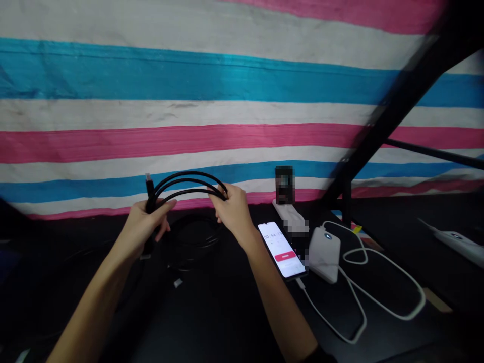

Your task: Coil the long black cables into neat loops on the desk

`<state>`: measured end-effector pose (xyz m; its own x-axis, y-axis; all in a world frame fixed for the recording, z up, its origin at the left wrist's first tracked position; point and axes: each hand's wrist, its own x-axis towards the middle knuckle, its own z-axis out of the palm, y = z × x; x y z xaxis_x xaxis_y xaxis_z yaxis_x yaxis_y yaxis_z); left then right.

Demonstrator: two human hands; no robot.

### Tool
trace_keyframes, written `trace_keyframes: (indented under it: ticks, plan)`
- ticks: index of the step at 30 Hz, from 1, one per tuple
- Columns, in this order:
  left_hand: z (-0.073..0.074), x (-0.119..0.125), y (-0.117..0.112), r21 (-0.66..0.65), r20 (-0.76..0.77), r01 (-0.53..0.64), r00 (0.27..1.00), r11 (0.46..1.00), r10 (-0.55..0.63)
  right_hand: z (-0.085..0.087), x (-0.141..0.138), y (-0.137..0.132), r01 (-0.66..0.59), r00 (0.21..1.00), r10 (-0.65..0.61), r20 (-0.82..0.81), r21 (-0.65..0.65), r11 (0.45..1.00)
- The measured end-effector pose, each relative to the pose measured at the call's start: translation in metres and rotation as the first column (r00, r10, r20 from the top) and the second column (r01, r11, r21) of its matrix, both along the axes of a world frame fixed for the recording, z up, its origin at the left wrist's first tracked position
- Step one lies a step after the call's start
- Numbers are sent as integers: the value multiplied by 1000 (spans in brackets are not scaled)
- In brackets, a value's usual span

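Note:
Several loops of a black cable (189,180) arch between my two hands above the dark table. My left hand (145,219) is closed around the left end of the loops, and a plug (149,184) with a pale tip sticks up out of its grip. On the other side, my right hand (231,204) pinches the loops together between thumb and fingers. Below the hands lies another coil of dark cable (194,242), hard to make out against the table. A small pale connector (177,283) rests just in front of it.
Right of my right arm lies a lit phone (282,249) showing a timer. Beside it are a white power bank (324,254) and a looping white cable (397,267). A black metal frame (393,121) slants up at the right. Striped sheeting (189,80) hangs behind the table.

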<state>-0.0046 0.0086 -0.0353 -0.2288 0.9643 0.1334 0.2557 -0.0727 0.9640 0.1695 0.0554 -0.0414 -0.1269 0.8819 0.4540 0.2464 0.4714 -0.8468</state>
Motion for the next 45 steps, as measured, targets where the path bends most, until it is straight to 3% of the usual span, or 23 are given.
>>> trace_keyframes:
  ticks: [3,8,13,16,19,22,26,30,34,39,45]
  plan:
    - [1,3,-6,-62,-40,121,991,991,-124,-2,0,2,5,991,-1,131,-32,999]
    - [-3,10,-5,-128,20,139,990,982,-138,-3,-1,3,52,958,-42,283,-29,998]
    - [-3,7,-2,-165,155,282,954,945,-258,2,-7,-5,20,933,-41,358,61,998]
    - [0,3,-2,-103,252,253,942,962,-220,6,-11,-11,-1,958,-14,286,50,999]
    - [3,-3,0,-26,370,192,913,981,-169,7,-13,-11,-104,986,113,121,-82,991]
    - [2,-9,6,19,452,126,884,992,-121,5,-11,-3,-130,991,133,6,-171,977]
    - [-7,-12,18,-7,484,98,871,995,-82,-5,-7,11,-45,985,88,147,-269,962]
    - [-22,-11,28,-133,393,148,916,980,-85,-20,-1,24,53,943,99,319,-438,898]
    - [-36,-18,34,-342,173,114,983,933,-57,-42,2,38,109,897,142,418,-520,847]
    - [-50,-36,40,-582,-122,-14,990,813,-70,-63,-4,44,75,861,257,440,-607,791]
    - [-64,-43,45,-747,-292,-106,939,657,-181,-74,-8,46,84,826,282,489,-601,794]
